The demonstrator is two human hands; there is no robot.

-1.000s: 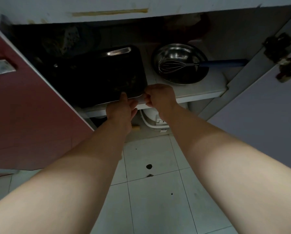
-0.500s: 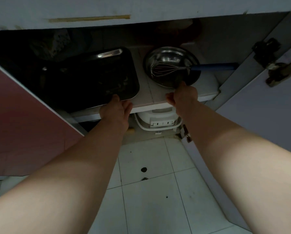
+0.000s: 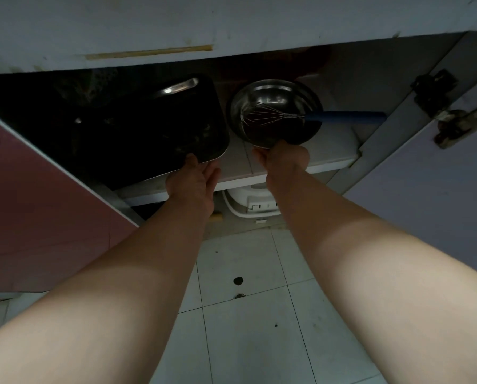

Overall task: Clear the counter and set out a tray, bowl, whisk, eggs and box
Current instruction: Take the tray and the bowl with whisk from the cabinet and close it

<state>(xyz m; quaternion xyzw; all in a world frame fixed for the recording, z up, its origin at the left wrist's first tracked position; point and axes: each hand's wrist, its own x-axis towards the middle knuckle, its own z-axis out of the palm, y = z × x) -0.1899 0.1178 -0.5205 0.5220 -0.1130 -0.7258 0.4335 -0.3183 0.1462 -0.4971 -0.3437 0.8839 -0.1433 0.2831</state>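
Observation:
A dark rectangular tray (image 3: pixel 159 128) lies on the cupboard shelf (image 3: pixel 240 164) under the counter. My left hand (image 3: pixel 194 180) holds the tray's near right corner, thumb on top of the rim. To its right a steel bowl (image 3: pixel 273 92) stands on the same shelf, with a whisk (image 3: pixel 270 117) lying in it, its blue handle (image 3: pixel 348 117) sticking out to the right. My right hand (image 3: pixel 283 159) grips the bowl's near rim. No eggs or box are in view.
The red cupboard door (image 3: pixel 37 212) stands open on the left and a grey door (image 3: pixel 425 195) with hinges on the right. A white appliance (image 3: pixel 252 202) sits below the shelf. White floor tiles (image 3: pixel 248 314) lie beneath my arms. The counter edge (image 3: pixel 204 29) overhangs.
My right hand left the tray's corner, moved right along the shelf edge and took hold of the bowl's near rim. My left hand stays on the tray.

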